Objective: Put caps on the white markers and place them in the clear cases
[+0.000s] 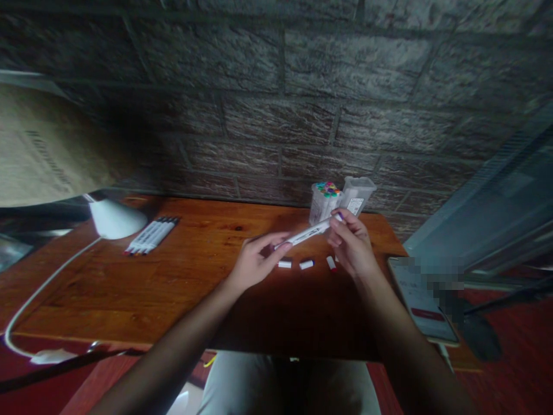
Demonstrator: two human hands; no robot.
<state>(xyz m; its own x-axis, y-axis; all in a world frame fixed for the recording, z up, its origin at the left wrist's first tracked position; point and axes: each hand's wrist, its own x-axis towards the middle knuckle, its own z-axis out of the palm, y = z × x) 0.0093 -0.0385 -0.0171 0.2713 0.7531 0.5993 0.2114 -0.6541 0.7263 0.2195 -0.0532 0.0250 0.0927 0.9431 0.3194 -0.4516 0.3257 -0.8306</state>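
The left hand (254, 260) and right hand (352, 242) each pinch an end of a white barrel marker (307, 233) above the far edge of the reddish wooden table (173, 276), where a slipped grip could drop it onto the small white caps (306, 264) and scatter them.

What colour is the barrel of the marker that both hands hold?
White; the marker shows best in the head view.

A slim white marker (309, 232) with a purple end is held off the tabletop (129, 288) near its far right corner, tilted up rightward.
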